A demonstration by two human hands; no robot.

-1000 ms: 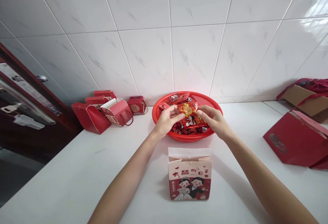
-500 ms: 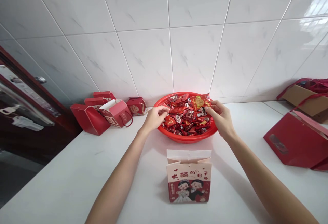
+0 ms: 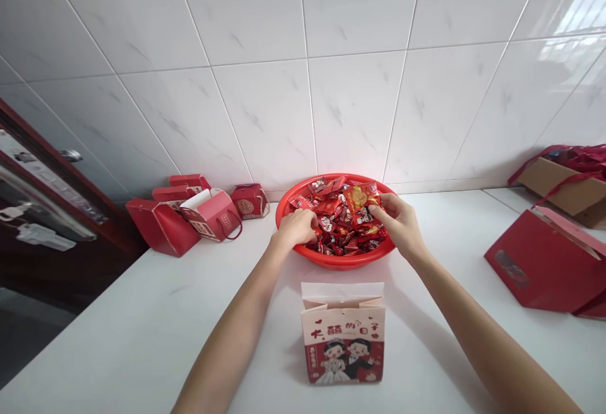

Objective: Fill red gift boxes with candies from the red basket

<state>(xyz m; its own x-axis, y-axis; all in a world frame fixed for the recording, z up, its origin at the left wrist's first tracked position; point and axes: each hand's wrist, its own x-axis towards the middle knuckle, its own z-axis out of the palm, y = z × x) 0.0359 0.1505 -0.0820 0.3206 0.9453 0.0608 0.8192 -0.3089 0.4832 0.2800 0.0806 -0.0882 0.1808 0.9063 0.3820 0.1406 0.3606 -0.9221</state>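
Note:
A round red plastic basket (image 3: 343, 264) heaped with wrapped candies (image 3: 334, 212) stands against the tiled wall. My right hand (image 3: 400, 221) pinches a red and gold candy packet (image 3: 362, 202) over the basket's right side. At the left side, my left hand (image 3: 299, 227) reaches in among the candies, its fingers curled; what they grip, if anything, is hidden. Close to me stands a paper gift box (image 3: 343, 341) printed with a cartoon bride and groom, its top flaps open.
Several small red gift boxes (image 3: 163, 228) are grouped at the back left, beside a dark red door (image 3: 101, 237). A larger red box (image 3: 544, 262) lies on the right, near a brown carton (image 3: 561, 183) with dark red ribbon.
My left hand has moved deeper into the candies, and its fingers have curled in. My right hand keeps the packet, a little lower and further left. The view has shifted slightly.

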